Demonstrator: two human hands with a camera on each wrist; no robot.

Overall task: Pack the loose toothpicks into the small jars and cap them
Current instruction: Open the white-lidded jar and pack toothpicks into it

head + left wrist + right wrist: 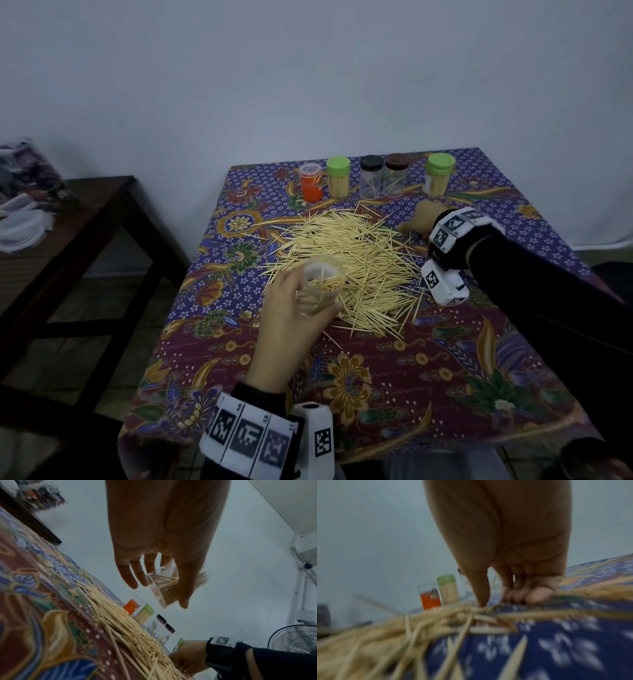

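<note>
The left hand (291, 318) is nearest, raised over the near edge of the toothpick pile, its fingers and thumb wrapped around a clear open jar (320, 284). The jar is tilted, has no cap, and is partly filled with toothpicks; the left wrist view shows the thumb across its side and the sticks leaning inside it.

Just beyond and to the right of that hand, the loose toothpicks (349, 260) lie in a wide heap on the patterned tablecloth (445, 370), with a few strays at the near side.

Farther out, at the far right edge of the heap, the right hand (423, 219) is down on the cloth. In the blurred right wrist view its fingertips (537, 596) are curled onto the cloth and the thumb tip is pressed among the toothpicks; whether it has any pinched I cannot tell.

Past the right hand, along the far edge of the table, stands a row of capped jars: an orange jar (311, 183), a green-capped jar (338, 178) packed with toothpicks, a black-capped jar (371, 176) and a brown-capped jar (396, 174) that are nearly empty, and another green-capped jar (439, 174), closest to the right hand.
</note>
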